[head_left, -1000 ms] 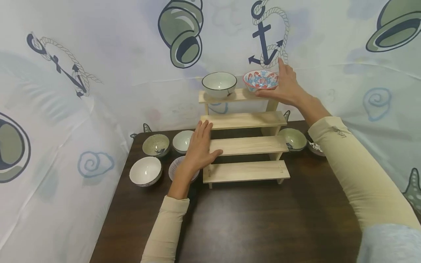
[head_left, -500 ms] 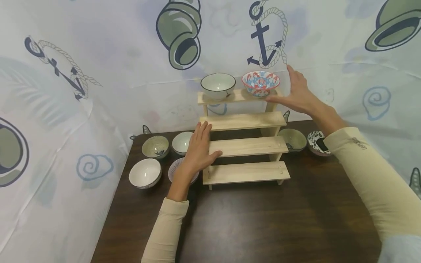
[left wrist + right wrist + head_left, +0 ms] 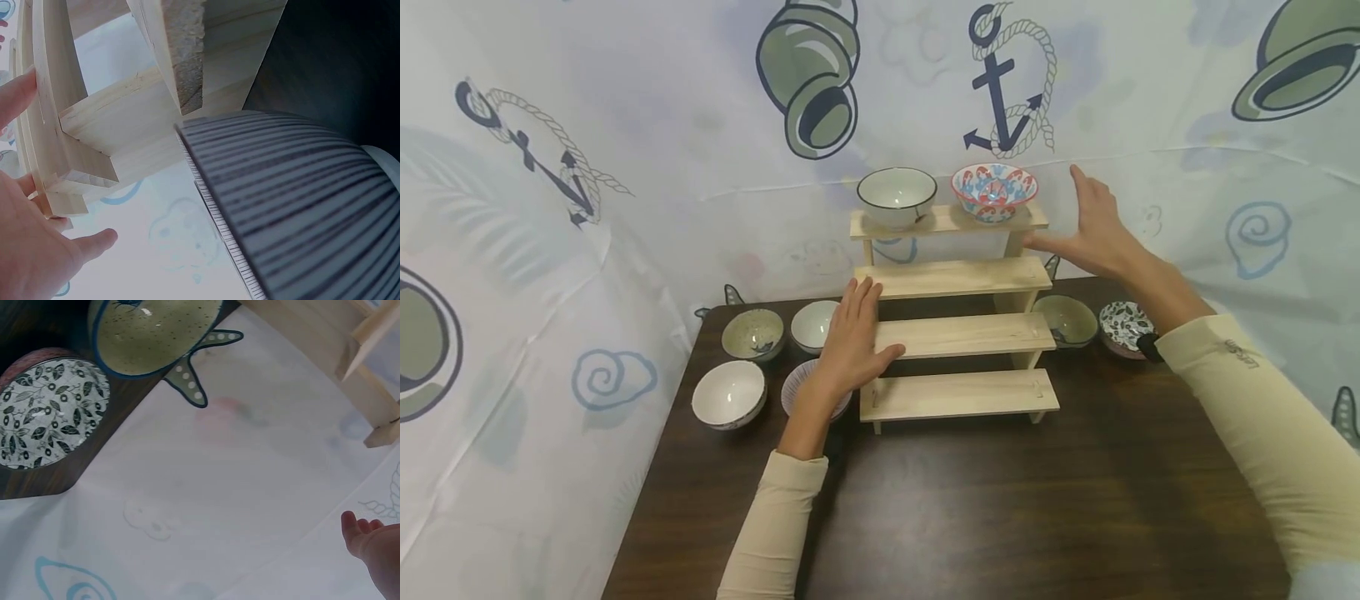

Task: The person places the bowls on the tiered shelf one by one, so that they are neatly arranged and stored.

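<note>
1. Spreading thumb and fingers wide, a right hand (image 3: 1101, 237) hangs just beside a red-and-blue bowl (image 3: 994, 193), apart from it and holding nothing. The bowl sits upright on the right part of a wooden rack's (image 3: 966, 336) top board (image 3: 958, 220).

2. Steadying the rack, it seems, a left hand (image 3: 850, 346) lies at its left end, fingers straight and thumb held apart, gripping nothing. How firmly it presses cannot be told.

3. Sharing the top board is a dark-rimmed bowl (image 3: 897, 196), to the left of the red-and-blue bowl, with a gap between them.

4. Judging by the layout, the work is in its early stages: two bowls are up and appear settled, while six on the dark table (image 3: 1000, 500) have yet to be raised, if they are meant to follow. The three lower boards carry no bowls.

5. Counting the left side, four bowls: a speckled bowl (image 3: 752, 335), a plain white bowl (image 3: 812, 325) partly behind the left hand, a wide white bowl (image 3: 728, 394) nearer the front, and a striped bowl (image 3: 793, 385), half hidden by the left arm.

6. Counting the right side, two bowls: a green bowl (image 3: 1066, 322) near the rack and a leaf-patterned bowl (image 3: 1123, 325) beyond it.

7. Totalling up: eight bowls, one rack, four boards, two hands.
</note>
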Available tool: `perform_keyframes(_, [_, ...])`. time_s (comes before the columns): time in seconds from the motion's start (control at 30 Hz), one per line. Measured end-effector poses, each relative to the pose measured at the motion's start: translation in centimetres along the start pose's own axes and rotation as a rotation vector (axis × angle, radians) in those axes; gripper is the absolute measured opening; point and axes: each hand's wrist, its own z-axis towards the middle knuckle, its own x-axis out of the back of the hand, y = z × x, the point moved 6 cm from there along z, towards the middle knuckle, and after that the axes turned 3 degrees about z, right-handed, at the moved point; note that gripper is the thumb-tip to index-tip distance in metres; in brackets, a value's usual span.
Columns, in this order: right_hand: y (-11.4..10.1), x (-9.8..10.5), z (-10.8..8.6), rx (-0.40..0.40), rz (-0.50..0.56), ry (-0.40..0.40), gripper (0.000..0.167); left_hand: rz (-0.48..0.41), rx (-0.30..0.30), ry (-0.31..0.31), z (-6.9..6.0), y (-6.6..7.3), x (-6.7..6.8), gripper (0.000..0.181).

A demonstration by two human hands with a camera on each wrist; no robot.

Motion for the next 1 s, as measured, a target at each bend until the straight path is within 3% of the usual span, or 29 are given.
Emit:
perform_keyframes(0.2, [1.7, 0.1, -1.0, -0.051, -0.009, -0.009, 0.123, -0.011, -0.006, -0.007, 0.0, 0.0, -0.2, 0.103])
perform_keyframes(0.57, [3.7, 0.3, -1.9, -0.078, 0.002, -0.014, 0.122, -0.004, 0.024, -0.022, 0.0, 0.0, -0.2, 0.103])
perform_keyframes(1.0, [6.3, 0.2, -3.0, -0.084, -0.026, 0.016, 0.124, -0.001, 0.014, -0.02, 0.0, -0.1, 0.0, 0.103])
